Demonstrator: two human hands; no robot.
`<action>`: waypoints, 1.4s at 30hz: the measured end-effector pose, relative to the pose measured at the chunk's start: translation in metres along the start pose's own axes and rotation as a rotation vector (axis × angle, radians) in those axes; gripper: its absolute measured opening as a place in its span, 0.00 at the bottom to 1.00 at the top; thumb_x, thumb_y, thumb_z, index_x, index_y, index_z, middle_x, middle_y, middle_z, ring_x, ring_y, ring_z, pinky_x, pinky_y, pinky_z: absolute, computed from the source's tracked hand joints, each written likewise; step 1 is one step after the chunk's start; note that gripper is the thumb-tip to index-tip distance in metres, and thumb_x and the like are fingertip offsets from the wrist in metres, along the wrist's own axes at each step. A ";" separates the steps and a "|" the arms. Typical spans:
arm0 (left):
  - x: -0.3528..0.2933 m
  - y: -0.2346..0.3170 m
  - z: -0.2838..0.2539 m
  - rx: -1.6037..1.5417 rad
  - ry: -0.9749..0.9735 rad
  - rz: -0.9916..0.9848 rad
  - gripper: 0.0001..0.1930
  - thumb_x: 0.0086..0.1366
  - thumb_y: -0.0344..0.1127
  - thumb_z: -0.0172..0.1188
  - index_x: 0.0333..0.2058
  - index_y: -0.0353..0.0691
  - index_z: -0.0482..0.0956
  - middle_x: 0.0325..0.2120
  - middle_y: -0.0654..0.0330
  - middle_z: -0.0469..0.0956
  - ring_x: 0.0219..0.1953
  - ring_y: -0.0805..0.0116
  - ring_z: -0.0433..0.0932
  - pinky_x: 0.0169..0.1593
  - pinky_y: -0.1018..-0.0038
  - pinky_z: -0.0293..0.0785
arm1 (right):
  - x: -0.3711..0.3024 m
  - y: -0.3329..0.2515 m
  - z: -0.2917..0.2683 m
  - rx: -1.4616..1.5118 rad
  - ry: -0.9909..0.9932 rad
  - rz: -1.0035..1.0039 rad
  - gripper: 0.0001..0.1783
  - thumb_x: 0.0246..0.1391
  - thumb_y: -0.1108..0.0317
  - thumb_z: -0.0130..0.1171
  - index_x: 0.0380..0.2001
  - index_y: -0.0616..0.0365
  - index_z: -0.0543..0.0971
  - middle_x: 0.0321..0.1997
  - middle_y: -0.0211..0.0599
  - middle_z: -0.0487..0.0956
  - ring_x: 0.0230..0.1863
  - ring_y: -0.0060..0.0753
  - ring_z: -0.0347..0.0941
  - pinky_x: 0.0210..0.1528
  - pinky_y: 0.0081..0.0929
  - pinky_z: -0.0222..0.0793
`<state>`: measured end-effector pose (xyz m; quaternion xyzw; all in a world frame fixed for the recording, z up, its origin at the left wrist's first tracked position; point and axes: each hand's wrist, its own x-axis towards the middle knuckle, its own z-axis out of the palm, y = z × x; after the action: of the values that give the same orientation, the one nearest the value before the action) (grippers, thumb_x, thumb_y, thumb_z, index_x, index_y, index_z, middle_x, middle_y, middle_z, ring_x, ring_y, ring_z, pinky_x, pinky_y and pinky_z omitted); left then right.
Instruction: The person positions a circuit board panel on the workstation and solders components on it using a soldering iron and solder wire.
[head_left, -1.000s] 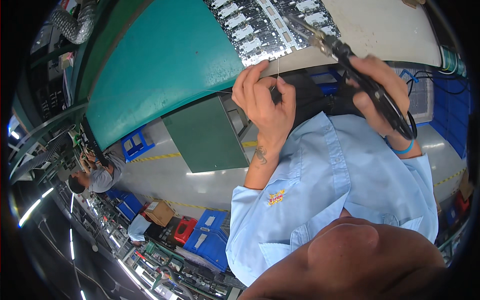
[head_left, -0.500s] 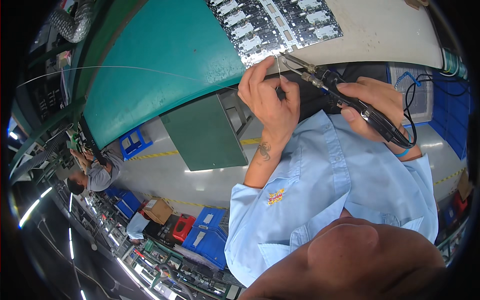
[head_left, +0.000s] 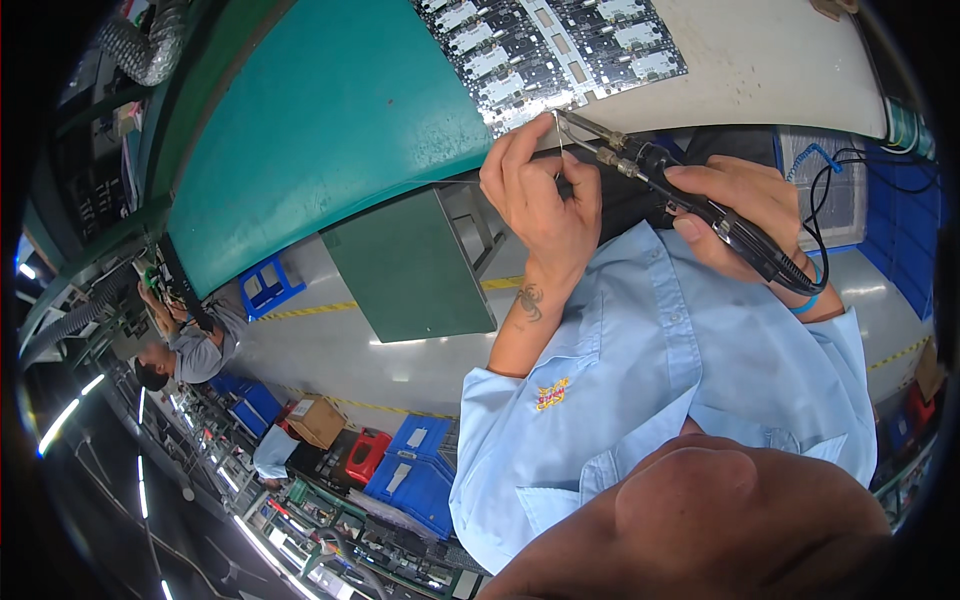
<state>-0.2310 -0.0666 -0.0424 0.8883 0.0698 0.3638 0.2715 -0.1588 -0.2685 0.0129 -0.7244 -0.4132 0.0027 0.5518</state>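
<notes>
Right hand point(head_left: 740, 200) grips a black, ridged, two-pronged soldering tool point(head_left: 757, 248), its metal tips at the near edge of a flat black-and-silver circuit-board panel point(head_left: 505, 75). Beside that edge, the left hand point(head_left: 540, 200) pinches a thin silvery wire point(head_left: 560, 136). Smooth green matting point(head_left: 330, 130) spreads left of the panel; far below-left of it sit a blue plastic crate point(head_left: 415, 493) and a brown cardboard box point(head_left: 318, 424), contents indiscernible.
</notes>
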 end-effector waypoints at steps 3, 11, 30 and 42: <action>0.002 0.001 -0.001 0.016 0.003 0.010 0.12 0.54 0.19 0.62 0.34 0.41 0.71 0.55 0.56 0.83 0.55 0.53 0.75 0.62 0.63 0.68 | 0.000 0.001 0.001 -0.007 -0.003 -0.003 0.20 0.48 0.73 0.73 0.46 0.70 0.86 0.26 0.40 0.84 0.21 0.32 0.72 0.25 0.23 0.70; 0.002 -0.001 0.000 0.033 0.012 0.029 0.12 0.55 0.18 0.61 0.35 0.39 0.73 0.53 0.55 0.83 0.53 0.53 0.75 0.60 0.63 0.70 | -0.001 0.002 0.004 -0.025 -0.012 -0.013 0.19 0.50 0.71 0.72 0.46 0.70 0.85 0.25 0.40 0.84 0.21 0.32 0.73 0.25 0.23 0.70; 0.000 0.000 0.001 0.035 0.006 0.014 0.11 0.55 0.19 0.63 0.34 0.40 0.74 0.53 0.57 0.83 0.53 0.54 0.75 0.61 0.63 0.69 | 0.001 -0.003 0.004 -0.025 -0.016 0.001 0.20 0.49 0.73 0.73 0.46 0.70 0.85 0.23 0.38 0.81 0.19 0.30 0.70 0.24 0.23 0.68; 0.000 0.000 0.002 0.015 0.001 -0.005 0.11 0.54 0.19 0.64 0.33 0.40 0.74 0.52 0.57 0.84 0.53 0.53 0.75 0.62 0.62 0.69 | 0.000 -0.005 0.000 -0.011 0.006 0.009 0.23 0.45 0.76 0.75 0.47 0.69 0.86 0.25 0.38 0.81 0.20 0.30 0.70 0.25 0.22 0.70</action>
<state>-0.2302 -0.0677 -0.0432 0.8900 0.0750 0.3630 0.2656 -0.1612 -0.2685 0.0167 -0.7292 -0.4083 0.0006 0.5491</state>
